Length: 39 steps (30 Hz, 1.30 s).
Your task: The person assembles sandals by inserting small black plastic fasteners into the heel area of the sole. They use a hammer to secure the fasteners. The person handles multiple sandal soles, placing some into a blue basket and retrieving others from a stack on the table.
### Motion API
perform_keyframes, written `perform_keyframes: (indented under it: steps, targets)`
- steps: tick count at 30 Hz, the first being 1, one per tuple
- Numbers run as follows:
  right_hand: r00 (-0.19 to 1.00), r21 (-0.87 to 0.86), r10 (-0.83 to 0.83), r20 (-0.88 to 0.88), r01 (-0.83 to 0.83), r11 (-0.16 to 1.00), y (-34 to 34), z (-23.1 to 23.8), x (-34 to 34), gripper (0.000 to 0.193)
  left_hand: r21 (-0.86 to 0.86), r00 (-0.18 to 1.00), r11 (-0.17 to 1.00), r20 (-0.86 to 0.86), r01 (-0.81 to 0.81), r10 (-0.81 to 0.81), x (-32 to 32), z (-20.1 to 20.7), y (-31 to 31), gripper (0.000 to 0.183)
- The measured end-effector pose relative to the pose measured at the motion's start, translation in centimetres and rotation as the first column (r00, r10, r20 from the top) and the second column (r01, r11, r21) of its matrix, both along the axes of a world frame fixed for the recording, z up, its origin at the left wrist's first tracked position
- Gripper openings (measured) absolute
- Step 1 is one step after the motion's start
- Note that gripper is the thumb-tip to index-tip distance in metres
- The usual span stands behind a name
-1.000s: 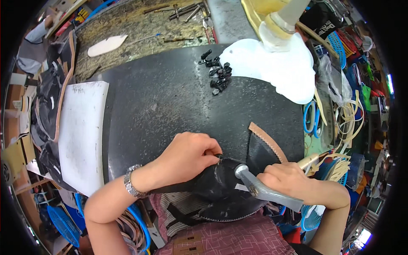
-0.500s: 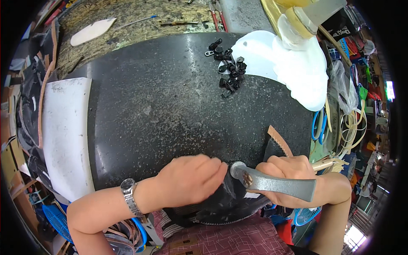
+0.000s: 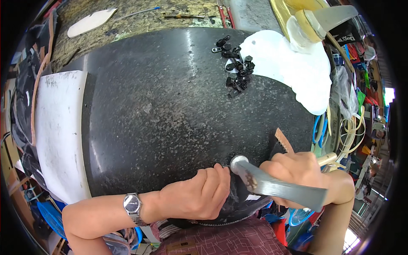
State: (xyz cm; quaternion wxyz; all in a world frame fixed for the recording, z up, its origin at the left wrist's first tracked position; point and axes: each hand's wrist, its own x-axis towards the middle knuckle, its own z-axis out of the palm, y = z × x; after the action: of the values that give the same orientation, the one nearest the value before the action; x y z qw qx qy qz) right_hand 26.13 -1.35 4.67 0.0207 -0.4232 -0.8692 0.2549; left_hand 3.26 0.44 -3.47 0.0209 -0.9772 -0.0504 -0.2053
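My right hand grips a hammer by its pale wooden handle, close to the grey metal head. The hammer's round face is low over the near part of the black work surface, just beside the fingertips of my left hand. The fingers of that left hand are curled closed, and what they pinch is hidden. Under and between both hands lies dark material with a toothed edge along its near side. A tan strip with a stitched edge sticks out beyond my right hand.
The black work surface carries a pile of black zipper sliders at the far right, next to a white sheet. A white slab lies at left. Blue-handled scissors and a brush in a tub are at right.
My left hand has rolled, so its curled fingers and the watch face now show more. The hammer has tilted slightly, its far end shifting right. The whole view has shifted a little.
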Motion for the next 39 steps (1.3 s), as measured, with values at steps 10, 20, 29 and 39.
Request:
perform_keyframes:
  steps: [10, 20, 29, 39]
  targets:
    - [0.999, 0.028, -0.006, 0.046, 0.005, 1.0, -1.0, -0.7, -0.6, 0.023, -0.665, 0.888, 0.667, 0.014, -0.335, 0.459, -0.6, 0.1, -1.6, 0.031]
    - [0.999, 0.033, 0.043, 0.017, -0.043, 0.999, 0.1, -0.3, -0.1, 0.023, -0.24, 0.941, 0.915, 0.021, -0.324, 0.338, 0.0, 0.3, -3.0, 0.024]
    - [0.979, 0.135, 0.165, 0.12, -0.181, 0.974, 0.2, -0.6, -0.5, 0.027, 0.025, 0.953, 0.953, -0.018, -0.302, 0.302, 0.7, 0.2, -3.5, 0.018]
    - [0.997, 0.145, 0.012, -0.07, -0.002, 0.989, -1.2, -2.3, 0.0, 0.025, -0.521, 0.801, 0.632, -0.196, -0.574, 0.566, 1.1, 2.8, -4.3, 0.037]
